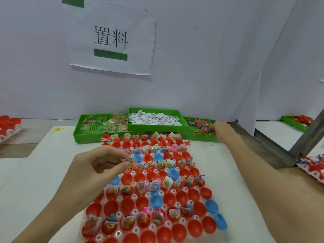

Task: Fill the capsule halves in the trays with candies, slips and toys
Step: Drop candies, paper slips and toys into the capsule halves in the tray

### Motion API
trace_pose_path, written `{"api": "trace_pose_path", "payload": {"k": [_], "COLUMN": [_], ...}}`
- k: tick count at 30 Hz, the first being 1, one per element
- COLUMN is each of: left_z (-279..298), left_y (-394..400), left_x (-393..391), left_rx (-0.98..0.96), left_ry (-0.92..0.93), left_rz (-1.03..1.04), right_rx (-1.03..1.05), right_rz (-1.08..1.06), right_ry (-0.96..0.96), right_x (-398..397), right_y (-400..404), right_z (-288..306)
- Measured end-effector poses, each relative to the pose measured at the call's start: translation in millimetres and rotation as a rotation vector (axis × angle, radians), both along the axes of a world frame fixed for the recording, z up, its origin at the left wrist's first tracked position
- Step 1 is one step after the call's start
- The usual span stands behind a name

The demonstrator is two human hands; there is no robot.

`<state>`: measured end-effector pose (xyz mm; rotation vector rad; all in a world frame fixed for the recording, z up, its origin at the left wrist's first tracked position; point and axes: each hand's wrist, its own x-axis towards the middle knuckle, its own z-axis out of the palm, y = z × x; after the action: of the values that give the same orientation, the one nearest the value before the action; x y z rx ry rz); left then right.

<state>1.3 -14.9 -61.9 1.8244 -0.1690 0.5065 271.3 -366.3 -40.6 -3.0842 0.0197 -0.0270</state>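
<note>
Three green bins point(158, 127) along the worktop's far edge, one capsule tray point(135, 197) in front, two hands point(94, 165) working.

Packing workstation — partition sign point(110, 38), green parts bins point(103, 127), capsule tray point(157, 190).

Red and blue capsule halves point(163, 199) seated open side up in a white tray point(135, 197), some bare, others stuffed with candy packets point(175, 213), printed slips and small toys. Behind, three green bins side by side: bagged candies point(105, 124) left, white slips point(154, 118) middle, bright toys point(201, 125) right.
</note>
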Motion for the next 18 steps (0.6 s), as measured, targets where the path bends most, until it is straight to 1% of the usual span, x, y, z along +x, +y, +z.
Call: {"api": "trace_pose_path", "payload": {"k": [4,8,10,15,18], "left_z": [1,-1,-2,-3,-2], "left_y": [-2,-2,-2,-1,-1], "left_x": [-1,-1,1,2,2], "left_rx": [0.003,0.019,0.035,0.028,0.028], "left_ry": [-0.006,0.002,0.007,0.013,0.014], "left_rz": [-0.017,-0.025,-0.028,-0.025,-0.024], "right_rx": [-0.007,0.020,0.067,0.112,0.158], "right_rz": [0.103,0.149,0.144,0.093,0.069], "right_ry": [0.044,-0.011,-0.025,0.042,0.018], "right_x": [23,41,46,51,51], "right_y": [-9,-22,-24,-28,-28], "right_z": [2,-10,-14,-13,-11]}}
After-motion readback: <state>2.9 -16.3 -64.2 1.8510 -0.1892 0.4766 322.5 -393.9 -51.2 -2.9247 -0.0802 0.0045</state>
